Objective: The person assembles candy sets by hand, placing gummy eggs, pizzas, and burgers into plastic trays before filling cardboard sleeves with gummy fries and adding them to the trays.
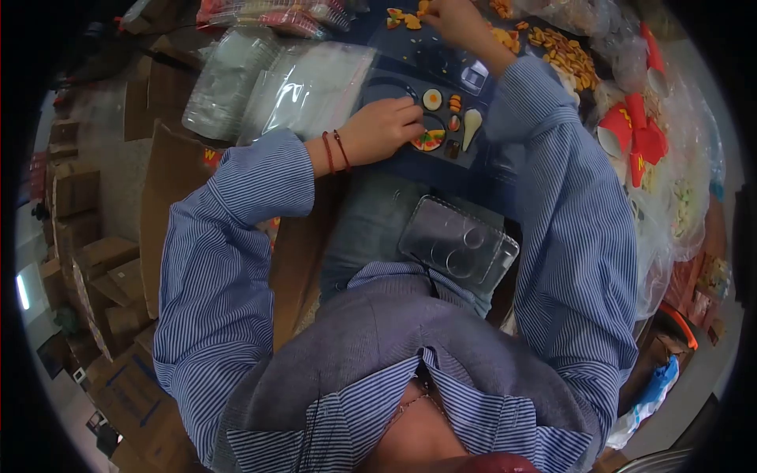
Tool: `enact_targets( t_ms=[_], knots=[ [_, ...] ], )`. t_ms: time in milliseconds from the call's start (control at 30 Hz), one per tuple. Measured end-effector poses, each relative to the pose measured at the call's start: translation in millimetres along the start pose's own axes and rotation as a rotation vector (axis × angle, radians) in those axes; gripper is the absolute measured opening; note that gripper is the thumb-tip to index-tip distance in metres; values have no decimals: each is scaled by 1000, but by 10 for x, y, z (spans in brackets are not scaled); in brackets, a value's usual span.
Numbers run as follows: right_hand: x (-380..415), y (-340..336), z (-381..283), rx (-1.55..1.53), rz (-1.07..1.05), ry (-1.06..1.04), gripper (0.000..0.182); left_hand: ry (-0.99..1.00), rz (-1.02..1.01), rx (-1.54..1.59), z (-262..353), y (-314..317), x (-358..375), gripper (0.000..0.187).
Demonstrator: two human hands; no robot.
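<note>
My left hand (382, 130), with red cord bracelets at the wrist, has its fingers curled down at the edge of a miniature toy pizza (430, 141). That pizza lies on a clear plastic tray (471, 102) holding a toy fried egg (432, 98), a small striped orange piece (455, 102), a pale drumstick-shaped piece (471, 122) and a tiny dark bottle-like piece (452, 149). Farther up, my right hand (459, 22) pinches a small orange toy pizza slice (423, 8), partly cut off by the frame's top. Loose toy pizza slices (405, 19) lie beside it.
Stacks of clear plastic packs (307, 87) stand at the left. A pile of orange-yellow pieces (564, 55) is at the upper right, near red paper cartons (635, 130) and plastic bags. A clear phone-shaped case (459, 240) rests on my lap. Cardboard boxes (110, 260) fill the left.
</note>
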State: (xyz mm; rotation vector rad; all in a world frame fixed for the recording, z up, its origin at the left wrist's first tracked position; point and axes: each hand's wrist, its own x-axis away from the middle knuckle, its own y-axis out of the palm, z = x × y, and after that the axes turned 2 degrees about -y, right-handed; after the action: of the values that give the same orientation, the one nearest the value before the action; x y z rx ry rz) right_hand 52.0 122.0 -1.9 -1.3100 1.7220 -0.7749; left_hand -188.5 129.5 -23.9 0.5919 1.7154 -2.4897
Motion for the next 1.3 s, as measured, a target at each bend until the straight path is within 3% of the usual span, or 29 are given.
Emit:
enact_targets(
  t_ms=[100, 167, 233, 300, 367, 633, 700, 833, 933, 967, 1000, 1033, 1067, 1100, 1167, 1233, 1300],
  knots=[
    [-137, 99, -322, -103, -3, 52, 9, 38, -36, -138, -7, -63, -46, 11],
    [-43, 46, -444, -168, -8, 87, 10, -103, -112, 64, -57, -159, -149, 9],
    [-114, 32, -449, -231, -16, 124, 10, -184, 94, 41, -323, -245, -298, 14],
    [-118, 14, -379, -294, -33, 172, 11, -322, 110, -113, -817, -295, -451, 15],
    [-98, -72, -263, -348, -45, 217, 11, -588, -38, -341, -1297, -196, -633, 12],
    [556, -449, -252, -541, -64, 401, 13, -488, -24, 131, -1237, -80, -687, 11],
    [748, -428, -195, -749, -112, 217, 16, -461, -28, 254, -1192, -100, -656, 11],
    [1051, -483, -292, -751, -133, 297, 14, -414, -45, 492, -1070, -160, -554, 12],
    [1247, -398, -376, -642, -190, 300, 16, -375, -68, 674, -925, -169, -499, 12],
    [1271, -345, -429, -475, -223, 270, 15, -361, -75, 734, -867, -177, -482, 12],
    [1289, -293, -495, -307, -255, 238, 15, -367, -167, 752, -714, -194, -431, 10],
    [1304, -254, -563, -505, -331, 351, 15, -372, -255, 766, -528, -210, -364, 9],
    [1311, -194, -600, -507, -329, 348, 15, -382, -265, 699, -402, -184, -306, 11],
    [1324, -119, -628, -405, -292, 231, 14, -384, -267, 695, -349, -160, -272, 11],
    [1344, -23, -630, -304, -256, 112, 13, -254, -202, 332, -273, -122, -217, 14],
    [1344, 1, -609, -220, -99, -81, 15, -242, -84, 273, -179, -105, -180, 16],
    [1387, -59, -606, -212, -91, -56, 16, -229, 40, 215, -122, -101, -126, 18]
  ],
)
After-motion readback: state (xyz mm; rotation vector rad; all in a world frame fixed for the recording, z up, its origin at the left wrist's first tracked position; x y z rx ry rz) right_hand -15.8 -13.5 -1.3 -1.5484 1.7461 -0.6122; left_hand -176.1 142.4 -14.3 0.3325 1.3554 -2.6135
